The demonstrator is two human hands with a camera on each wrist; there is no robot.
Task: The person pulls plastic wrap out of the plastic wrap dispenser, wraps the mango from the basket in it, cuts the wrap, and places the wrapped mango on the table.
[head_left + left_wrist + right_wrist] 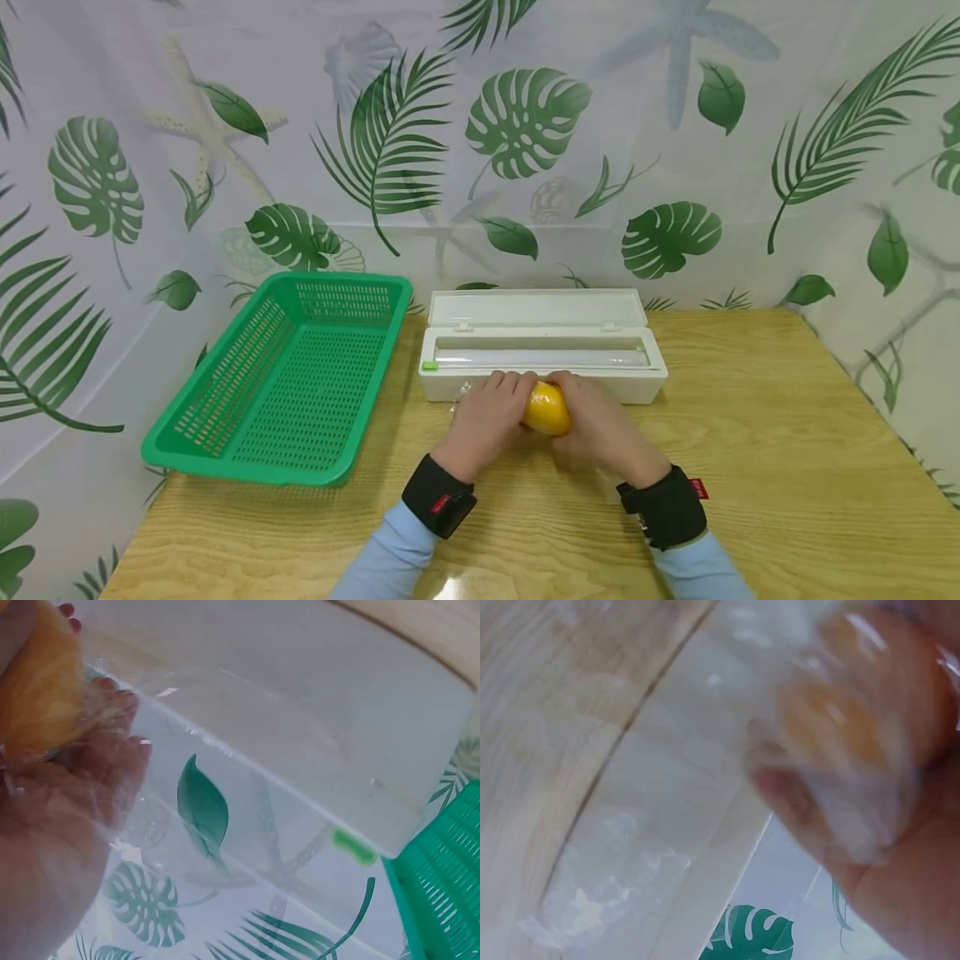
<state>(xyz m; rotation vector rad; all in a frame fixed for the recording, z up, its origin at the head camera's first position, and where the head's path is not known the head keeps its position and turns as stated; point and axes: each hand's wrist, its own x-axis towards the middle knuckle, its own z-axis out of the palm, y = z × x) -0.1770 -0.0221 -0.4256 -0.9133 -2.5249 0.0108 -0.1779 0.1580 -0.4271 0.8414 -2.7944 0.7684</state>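
Note:
A rounded yellow-orange fruit (547, 409) is held between both hands, in front of the white cling film box (618, 388). My left hand (487, 421) grips its left side with curled fingers, and my right hand (603, 425) grips the right side. Clear cling film (855, 802) covers the fruit and hangs loose in wrinkles, as the right wrist view shows. In the left wrist view, more film spreads past the left fingers (112, 750). The box lid (536, 308) stands raised at the back, with a film roll (540, 357) lying inside.
A green plastic basket (367, 400) with perforated walls stands to the left. On the box's left end is a small bright green slider (430, 365). Behind the wooden table (750, 467) hangs a leaf-patterned cloth (570, 225).

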